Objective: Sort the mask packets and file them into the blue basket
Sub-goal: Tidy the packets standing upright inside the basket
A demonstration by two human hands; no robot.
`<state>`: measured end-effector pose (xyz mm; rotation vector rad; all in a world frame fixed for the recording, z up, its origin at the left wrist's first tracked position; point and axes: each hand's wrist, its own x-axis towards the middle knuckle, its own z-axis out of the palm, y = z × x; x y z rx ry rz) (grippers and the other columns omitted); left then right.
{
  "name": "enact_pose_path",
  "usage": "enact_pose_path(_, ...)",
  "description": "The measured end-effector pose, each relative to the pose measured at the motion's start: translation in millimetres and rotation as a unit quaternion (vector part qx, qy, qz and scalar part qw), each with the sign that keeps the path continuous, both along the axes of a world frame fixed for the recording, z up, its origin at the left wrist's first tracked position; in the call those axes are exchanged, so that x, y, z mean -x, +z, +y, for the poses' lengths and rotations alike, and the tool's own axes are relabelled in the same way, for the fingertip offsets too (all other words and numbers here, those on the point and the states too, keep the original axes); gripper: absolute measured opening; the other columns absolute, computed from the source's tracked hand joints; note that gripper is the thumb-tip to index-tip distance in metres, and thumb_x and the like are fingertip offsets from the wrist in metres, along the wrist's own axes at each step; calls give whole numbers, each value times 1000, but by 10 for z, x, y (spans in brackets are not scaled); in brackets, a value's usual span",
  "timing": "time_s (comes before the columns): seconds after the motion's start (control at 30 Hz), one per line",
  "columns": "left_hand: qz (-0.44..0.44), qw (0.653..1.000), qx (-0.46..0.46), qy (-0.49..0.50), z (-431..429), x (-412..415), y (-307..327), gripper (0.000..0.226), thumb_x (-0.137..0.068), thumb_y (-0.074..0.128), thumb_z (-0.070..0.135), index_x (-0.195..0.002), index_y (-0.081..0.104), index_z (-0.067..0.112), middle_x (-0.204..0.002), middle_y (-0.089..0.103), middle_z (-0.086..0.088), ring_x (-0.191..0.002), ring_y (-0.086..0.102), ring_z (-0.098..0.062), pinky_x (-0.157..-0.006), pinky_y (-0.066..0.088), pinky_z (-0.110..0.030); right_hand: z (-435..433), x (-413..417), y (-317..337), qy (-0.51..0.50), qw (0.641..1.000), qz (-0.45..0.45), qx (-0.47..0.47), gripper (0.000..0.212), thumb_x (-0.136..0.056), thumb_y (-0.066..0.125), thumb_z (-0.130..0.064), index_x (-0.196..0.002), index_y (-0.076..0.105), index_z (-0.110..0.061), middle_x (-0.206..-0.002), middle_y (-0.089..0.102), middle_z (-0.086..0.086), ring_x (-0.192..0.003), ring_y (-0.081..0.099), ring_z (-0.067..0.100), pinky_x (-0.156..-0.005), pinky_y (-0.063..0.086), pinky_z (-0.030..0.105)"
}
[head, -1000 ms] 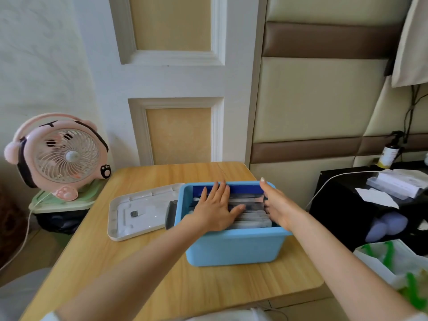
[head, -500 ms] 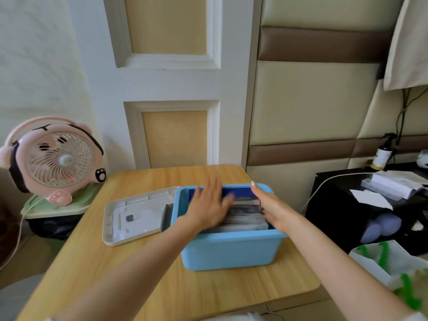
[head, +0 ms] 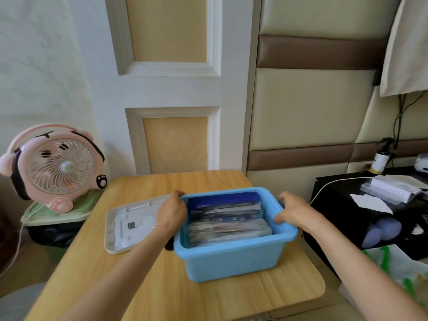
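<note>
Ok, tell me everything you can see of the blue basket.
The blue basket is a light-blue, plastic-looking rectangular tub with a rolled rim and tapered walls. It sits on the wooden table, packed with mask packets filed on edge. The left hand grips its left rim, the right hand its right rim. A white tray lies beside it.

Mask packets (head: 225, 216) print seemingly blurred; nothing legible.

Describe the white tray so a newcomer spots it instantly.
Start at the wooden table. The blue basket stands on it, and the white tray lies flat left of it, behind the left hand. It is the only shallow white thing there, with a small dark square inside.
</note>
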<state>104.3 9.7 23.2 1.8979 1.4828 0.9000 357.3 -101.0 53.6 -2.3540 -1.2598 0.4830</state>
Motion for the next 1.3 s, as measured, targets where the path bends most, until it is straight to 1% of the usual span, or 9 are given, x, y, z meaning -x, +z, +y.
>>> enact_pose_path(0.1, -141, 988, -47, 42, -342, 111, -138, 21, -98, 35, 17, -114, 46, 14, -108, 59, -6, -95, 53, -21, -80, 40, -32, 169, 108, 262, 31, 984, -112, -135, 71, -73, 70, -8, -136, 40, -19, -128, 57, 11, -114, 55, 30, -92, 47, 36)
enact_pose_path(0.3, -163, 984, -66, 22, -910, 268, -793, 19, -80, 45, 34, -97, 42, 41, -92, 57, 7, -86, 57, -6, -80, 48, -30, 384, 514, 849, 247, 921, -184, -239, 63, -79, 67, -3, -133, 49, -30, -114, 65, -1, -105, 60, 18, -97, 45, 33)
enact_pose_path(0.4, -147, 986, -80, -14, -1101, 309, -781, 19, -80, 56, 22, -93, 48, 32, -82, 59, 6, -73, 57, -11, -65, 43, -15, 433, 529, 803, 251, 925, -98, -267, 47, -76, 75, -15, -119, 62, -28, -113, 67, -3, -102, 59, 8, -101, 43, 30)
enact_pose_path(0.5, -124, 985, -105, -49, -1293, 328, -811, 36, -70, 42, 53, -100, 47, 33, -92, 60, 12, -80, 60, -5, -57, 44, -16, 491, 566, 640, 186, 930, -24, -315, 41, -73, 78, -29, -111, 65, -26, -101, 65, -9, -96, 57, 6, -89, 46, 26)
enact_pose_path(0.7, -93, 977, -152, -116, -1393, 383, -876, 35, -74, 50, 52, -106, 38, 45, -113, 54, 14, -103, 56, -5, -84, 44, -23, 397, 476, 232, 130, 867, 265, -402, 23, -88, 62, -15, -111, 62, -15, -107, 65, -3, -99, 59, 7, -88, 43, 22)
enact_pose_path(0.8, -37, 920, -373, -115, -1338, 315, -607, 55, -72, 60, 27, -123, 40, 22, -137, 43, -1, -129, 40, -11, -103, 35, -31, 369, 448, 122, 138, 857, 330, -370, 39, -92, 55, -27, -129, 51, -19, -129, 56, -3, -118, 50, 9, -98, 37, 24)
enact_pose_path(0.97, 350, 689, -553, -313, -1119, -180, 8, 54, -93, 40, 31, -145, 30, 20, -156, 20, 1, -146, 11, -20, -117, 8, -49, 337, 452, 156, 137, 846, 345, -382, 32, -96, 46, -32, -128, 45, -29, -116, 43, -23, -113, 38, -2, -91, 31, 9)
enact_pose_path(1.17, 453, 712, -447, -297, -867, -273, -155, 60, -99, 22, 50, -150, 11, 20, -159, 4, 2, -146, 3, -22, -114, 3, -52, 354, 446, 167, 160, 857, 295, -392, 17, -98, 43, -23, -85, 52, -31, -87, 53, -23, -73, 52, -24, -67, 36, -5)
enact_pose_path(1.3, 373, 733, -397, -408, -1014, -187, -97, 56, -101, 21, 45, -150, 11, 22, -158, 3, 7, -146, -4, -12, -115, -11, -44, 385, 444, 168, 165, 862, 272, -394, 15, -97, 45, -27, -87, 56, -23, -86, 60, -13, -74, 53, -17, -72, 39, 2)
